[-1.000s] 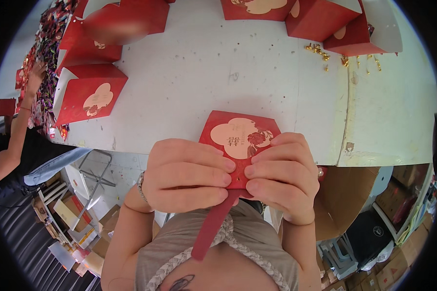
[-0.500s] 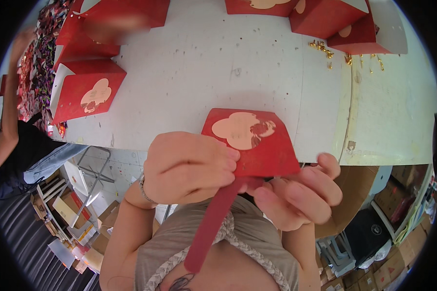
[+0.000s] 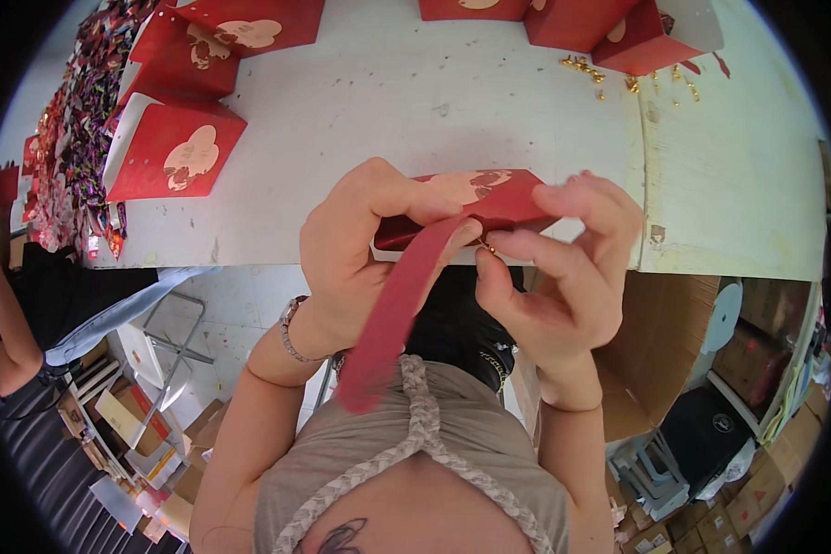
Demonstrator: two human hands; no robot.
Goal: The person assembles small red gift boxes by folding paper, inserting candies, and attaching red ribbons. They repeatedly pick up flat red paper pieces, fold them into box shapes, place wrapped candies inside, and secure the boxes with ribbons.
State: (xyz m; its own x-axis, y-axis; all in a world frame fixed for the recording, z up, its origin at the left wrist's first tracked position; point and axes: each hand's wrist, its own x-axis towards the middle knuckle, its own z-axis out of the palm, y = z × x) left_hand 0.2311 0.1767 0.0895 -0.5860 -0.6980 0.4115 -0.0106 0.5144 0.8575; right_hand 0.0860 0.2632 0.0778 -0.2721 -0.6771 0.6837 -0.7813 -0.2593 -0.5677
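While the left hand (image 3: 360,249) grips the red box (image 3: 489,198) at its near edge, holding it tilted above the table (image 3: 415,102) edge, a red strap (image 3: 388,323) hangs down from it toward the chest. Right hand (image 3: 563,277) pinches a small gold fastener (image 3: 487,247) at the strap's top (other fingers spread). More red boxes (image 3: 171,152) sit far left.

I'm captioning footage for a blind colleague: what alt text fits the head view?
Two hands hold a flat red box above a white table's edge: the left hand grips it and its red strap, the right hand pinches a small gold fastener. More red boxes lie on the table.
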